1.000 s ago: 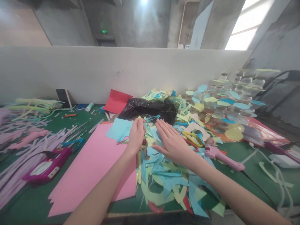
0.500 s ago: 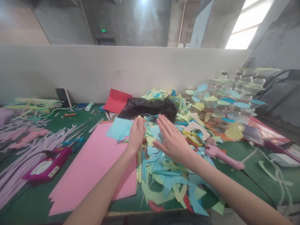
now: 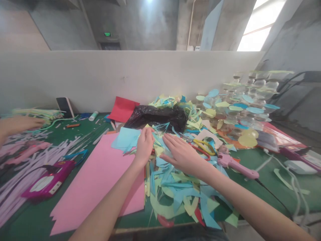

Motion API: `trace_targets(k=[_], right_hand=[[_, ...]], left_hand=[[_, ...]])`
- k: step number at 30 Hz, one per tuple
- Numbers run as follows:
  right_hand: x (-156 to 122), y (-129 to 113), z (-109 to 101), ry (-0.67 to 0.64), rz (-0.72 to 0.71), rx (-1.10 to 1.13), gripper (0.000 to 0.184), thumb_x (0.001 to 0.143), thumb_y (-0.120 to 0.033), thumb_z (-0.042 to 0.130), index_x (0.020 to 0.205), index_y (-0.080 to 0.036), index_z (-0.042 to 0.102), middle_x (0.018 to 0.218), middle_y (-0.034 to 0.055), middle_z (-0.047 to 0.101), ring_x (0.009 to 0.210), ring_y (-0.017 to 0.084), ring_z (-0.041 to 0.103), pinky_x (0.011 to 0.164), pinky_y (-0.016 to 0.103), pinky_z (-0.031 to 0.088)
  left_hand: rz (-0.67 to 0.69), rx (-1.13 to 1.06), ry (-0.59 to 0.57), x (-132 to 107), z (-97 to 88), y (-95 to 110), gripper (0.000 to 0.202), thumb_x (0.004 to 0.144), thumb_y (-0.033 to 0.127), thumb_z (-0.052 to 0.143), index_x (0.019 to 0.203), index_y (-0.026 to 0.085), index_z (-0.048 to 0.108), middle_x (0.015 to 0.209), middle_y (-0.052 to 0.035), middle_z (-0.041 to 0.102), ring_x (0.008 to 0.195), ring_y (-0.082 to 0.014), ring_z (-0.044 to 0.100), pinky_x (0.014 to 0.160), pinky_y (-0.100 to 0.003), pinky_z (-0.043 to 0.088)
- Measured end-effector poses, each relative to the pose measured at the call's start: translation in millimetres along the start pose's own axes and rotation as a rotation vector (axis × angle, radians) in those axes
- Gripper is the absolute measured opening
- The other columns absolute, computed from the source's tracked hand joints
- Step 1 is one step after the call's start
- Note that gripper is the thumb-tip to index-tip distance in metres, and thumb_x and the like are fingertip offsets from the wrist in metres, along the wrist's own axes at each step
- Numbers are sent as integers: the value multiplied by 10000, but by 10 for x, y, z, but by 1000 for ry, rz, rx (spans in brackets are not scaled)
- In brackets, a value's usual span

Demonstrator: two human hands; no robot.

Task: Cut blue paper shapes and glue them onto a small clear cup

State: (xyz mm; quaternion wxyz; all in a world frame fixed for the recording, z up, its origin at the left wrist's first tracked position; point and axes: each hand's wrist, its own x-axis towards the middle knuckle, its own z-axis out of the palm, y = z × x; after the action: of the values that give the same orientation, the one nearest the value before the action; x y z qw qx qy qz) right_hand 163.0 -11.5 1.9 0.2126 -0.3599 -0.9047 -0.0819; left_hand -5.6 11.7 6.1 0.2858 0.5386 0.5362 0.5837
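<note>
- Grey concrete room, bright window far right, green exit sign point(image 3: 107, 34) high on the far wall, low white partition point(image 3: 125, 77) behind the work table
- Green cutting mat point(image 3: 253, 174) across the table, heaped with cut paper
- Left hand point(image 3: 144, 147): fingers bunched and pressed together at the edge of a light-blue paper piece point(image 3: 125, 139); any pinched scrap hidden, so grip impossible to tell
- Right hand point(image 3: 182, 155): fingers long and spread, flat over the pile of blue and yellow-green paper scraps point(image 3: 175, 190), just right of the left hand
- Pile of scraps directly under and near both hands, spilling toward the near table edge
- Pink card sheet point(image 3: 95, 187) left of the pile, partly under the left forearm
- Black plastic bag point(image 3: 157, 117) and red card point(image 3: 122, 108) just beyond the hands
- Yellow-handled scissors point(image 3: 204, 145) and pink glue gun point(image 3: 235, 169) right of the right hand
- Lilac pipe cleaners point(image 3: 32, 167) far left, beneath a co-worker's hand point(image 3: 17, 124)
</note>
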Motion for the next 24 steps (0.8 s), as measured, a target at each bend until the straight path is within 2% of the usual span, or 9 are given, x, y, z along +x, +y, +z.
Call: trace_targets(k=[4,6,8,11,13,17,19,21,24], right_hand=[[0,5,-13,125,8,-36,759,963,-583,309,1511,-62,239,1564,178,240,1462,268,176,1177,459,270],[-3,6,-9,180,22,-48,755,966,-564,324,1517,-60,215,1577,168,201,1471,268,121,1187,467,244],[-6,3,5,158,6,-38,723,973,-548,318,1501,-56,267,1558,169,267,1463,271,173,1178,464,268],[-8,-9,13,54,-52,0,691,976,-556,301,1475,-81,340,1494,164,406,1423,262,306,1150,450,336],[-6,-22,-6,65,-47,0,707,973,-562,303,1492,-83,302,1518,167,361,1437,259,272,1157,454,324],[-3,-48,-56,209,31,-70,754,972,-553,319,1511,-35,219,1576,178,191,1475,273,82,1200,474,205],[-8,-51,-51,169,31,-61,736,974,-553,313,1502,-42,256,1559,179,252,1472,274,112,1197,474,216],[-16,-43,-22,70,-7,-21,715,975,-561,296,1481,-56,319,1528,178,333,1458,268,196,1185,461,261],[-28,-19,23,28,-11,6,722,974,-570,284,1479,-55,319,1551,175,285,1458,260,198,1180,442,274]], left_hand=[[-1,-4,-6,5,4,-23,199,940,328,376,832,215,498,553,59,377,484,-106,370,473,-213,312],[-1,-4,-4,5,4,-31,203,941,336,371,843,216,502,559,58,384,490,-107,375,479,-212,319],[4,6,-3,3,3,-27,195,938,322,374,833,216,499,561,56,385,497,-108,380,485,-212,323],[-1,14,-3,-2,-1,-13,187,934,309,378,817,217,490,553,59,367,488,-107,369,488,-216,319],[-7,6,-2,-4,-3,-12,182,933,315,380,826,220,492,555,61,369,484,-106,366,494,-217,325],[1,6,1,-3,-3,-28,180,932,305,380,839,220,508,561,60,391,497,-107,383,511,-216,342],[6,4,4,-2,-1,-31,184,932,302,379,831,218,507,552,59,386,491,-108,383,505,-219,339],[10,-1,5,0,1,-29,184,933,303,382,821,216,499,543,60,375,479,-108,375,494,-224,331],[16,4,13,1,4,-24,176,930,302,391,814,217,492,544,61,370,480,-108,374,491,-226,324]])
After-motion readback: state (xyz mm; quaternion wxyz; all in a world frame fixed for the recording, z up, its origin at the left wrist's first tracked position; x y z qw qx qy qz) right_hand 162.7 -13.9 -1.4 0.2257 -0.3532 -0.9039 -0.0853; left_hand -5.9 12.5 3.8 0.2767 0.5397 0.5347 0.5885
